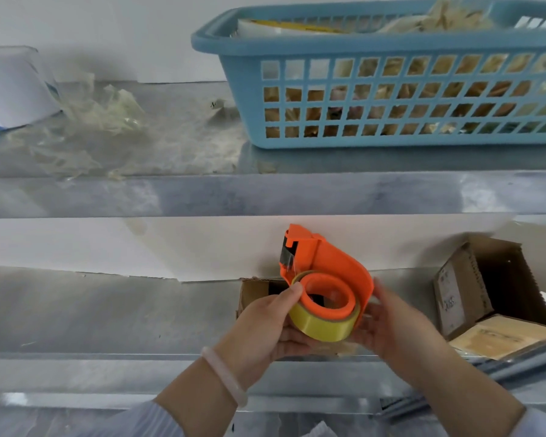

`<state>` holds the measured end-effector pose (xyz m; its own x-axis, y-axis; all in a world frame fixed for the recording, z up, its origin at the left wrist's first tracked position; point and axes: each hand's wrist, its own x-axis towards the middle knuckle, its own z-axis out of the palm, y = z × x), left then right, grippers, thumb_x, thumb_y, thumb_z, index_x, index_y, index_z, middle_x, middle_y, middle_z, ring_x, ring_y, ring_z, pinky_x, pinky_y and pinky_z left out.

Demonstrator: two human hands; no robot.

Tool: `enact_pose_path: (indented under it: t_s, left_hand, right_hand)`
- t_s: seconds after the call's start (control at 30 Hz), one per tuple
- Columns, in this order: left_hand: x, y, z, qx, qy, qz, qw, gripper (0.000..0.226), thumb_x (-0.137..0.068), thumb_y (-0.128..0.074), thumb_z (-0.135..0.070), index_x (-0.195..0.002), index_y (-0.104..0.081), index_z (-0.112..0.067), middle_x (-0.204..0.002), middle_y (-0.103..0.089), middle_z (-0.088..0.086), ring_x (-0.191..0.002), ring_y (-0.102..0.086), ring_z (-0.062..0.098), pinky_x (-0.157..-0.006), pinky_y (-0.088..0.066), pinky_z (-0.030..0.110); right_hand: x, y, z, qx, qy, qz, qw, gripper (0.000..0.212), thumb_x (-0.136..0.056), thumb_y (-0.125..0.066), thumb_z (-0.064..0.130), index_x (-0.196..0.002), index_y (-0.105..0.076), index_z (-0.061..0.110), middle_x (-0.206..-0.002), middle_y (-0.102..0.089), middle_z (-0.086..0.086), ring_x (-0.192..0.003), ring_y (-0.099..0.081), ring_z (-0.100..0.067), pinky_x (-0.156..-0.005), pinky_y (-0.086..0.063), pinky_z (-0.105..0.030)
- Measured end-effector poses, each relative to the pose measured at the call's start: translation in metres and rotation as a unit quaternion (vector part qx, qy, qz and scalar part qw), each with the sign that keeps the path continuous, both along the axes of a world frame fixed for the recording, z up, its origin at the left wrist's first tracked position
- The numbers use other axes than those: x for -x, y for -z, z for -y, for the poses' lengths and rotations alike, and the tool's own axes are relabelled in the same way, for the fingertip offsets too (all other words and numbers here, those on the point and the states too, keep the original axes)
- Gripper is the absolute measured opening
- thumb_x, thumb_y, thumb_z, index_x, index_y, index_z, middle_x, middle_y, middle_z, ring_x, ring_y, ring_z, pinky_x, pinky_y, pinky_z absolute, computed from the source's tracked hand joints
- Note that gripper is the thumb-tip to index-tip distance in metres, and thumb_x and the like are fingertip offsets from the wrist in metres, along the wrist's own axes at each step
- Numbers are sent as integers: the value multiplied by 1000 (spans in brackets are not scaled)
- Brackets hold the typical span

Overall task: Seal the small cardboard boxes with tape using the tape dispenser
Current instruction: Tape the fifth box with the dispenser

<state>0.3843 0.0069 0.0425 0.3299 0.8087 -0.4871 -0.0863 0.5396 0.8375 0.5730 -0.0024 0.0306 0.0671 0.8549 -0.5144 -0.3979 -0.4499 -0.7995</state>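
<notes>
Left hand [265,323] curls round the roll of the tape dispenser [331,269], right hand [391,323] grips its shell. Best free the tape end first, then lower it squarely onto the cardboard box [254,291].

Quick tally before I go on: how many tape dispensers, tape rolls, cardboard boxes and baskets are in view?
orange tape dispenser: 1
yellow tape roll: 1
cardboard boxes: 2
blue basket: 1
Total: 5
Not counted: flat tan item at lower right, kind unclear.
</notes>
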Motion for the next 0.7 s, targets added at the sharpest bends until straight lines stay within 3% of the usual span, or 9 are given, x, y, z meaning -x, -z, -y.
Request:
enact_pose_path:
  t_s: [0.07, 0.2, 0.33, 0.4, 0.47, 0.53, 0.57, 0.6, 0.7]
  left_hand:
    - [-1, 2, 0, -13, 13, 15, 1000, 64, -72, -55, -57, -112, -68, -10, -87, -74, 14, -68, -70, 20, -67, -59, 33]
    - [-1, 3, -1, -39, 41, 31, 998, 62, -74, -53, -58, -111, -68, -11, -88, -74, 13, -72, -71, 20, -65, -58, 32]
    - [-4, 6, -1, -69, 53, -9, 996, 61, -80, -49, -62, -112, -68, -14, -93, -75, 11, -81, -73, 23, -70, -60, 36]
    - [1, 15, -3, -176, 42, -97, 979, 55, -85, -50, -69, -107, -69, -23, -91, -75, -1, -84, -72, 16, -76, -60, 37]
    - [16, 26, -8, -367, 22, -233, 900, 46, -82, -52, -70, -106, -67, -33, -90, -70, -13, -89, -64, 6, -78, -53, 26]
    - [37, 41, -19, -514, 8, -420, 748, 48, -83, -52, -67, -116, -63, -33, -106, -64, -15, -101, -55, 6, -87, -44, 21]
    - [44, 48, -26, -531, 18, -478, 700, 52, -85, -53, -63, -125, -60, -30, -118, -61, -11, -111, -52, 10, -96, -43, 25]
    - [49, 52, -31, -508, 38, -510, 694, 56, -87, -55, -59, -134, -54, -29, -132, -56, -9, -123, -47, 13, -105, -39, 30]
    - [57, 68, -45, -373, 80, -485, 787, 53, -90, -58, -51, -138, -50, -31, -137, -50, -13, -132, -39, 12, -116, -30, 35]
  right_hand:
    - [7, -7, 4, 14, -90, -92, 992, 46, -100, -42, 36, -118, -67, 3, -110, -70, -23, -93, -70, -36, -66, -60, -41]
    - [12, -12, 8, -48, -80, -219, 971, 50, -99, -36, 33, -114, -68, -4, -118, -67, -25, -98, -69, -35, -66, -59, -45]
    - [13, -14, 4, -46, 8, -275, 960, 48, -96, -42, 29, -80, -74, -3, -69, -66, -13, -59, -67, -21, -50, -57, -36]
    - [9, -10, 0, -74, 21, -269, 960, 35, -89, -52, 31, -81, -71, 2, -67, -59, -8, -55, -61, -17, -53, -57, -31]
    - [1, -1, -4, -88, 22, -262, 961, 26, -81, -68, 30, -92, -69, 7, -70, -57, -6, -60, -57, -16, -60, -55, -28]
    - [-5, 0, -6, -93, 24, -250, 963, 17, -86, -60, 24, -94, -66, 10, -68, -53, -5, -58, -53, -16, -57, -51, -27]
    - [-6, 0, -7, -96, 22, -244, 965, 19, -91, -49, 19, -90, -65, 11, -66, -50, -5, -55, -51, -16, -53, -49, -27]
    - [-8, 0, -8, -97, 25, -237, 966, 27, -94, -40, 16, -85, -65, 10, -64, -48, -6, -51, -50, -17, -49, -48, -27]
    - [-6, -3, -13, -82, 49, -221, 971, 42, -94, -31, 11, -69, -63, 10, -58, -49, -8, -43, -49, -17, -42, -45, -27]
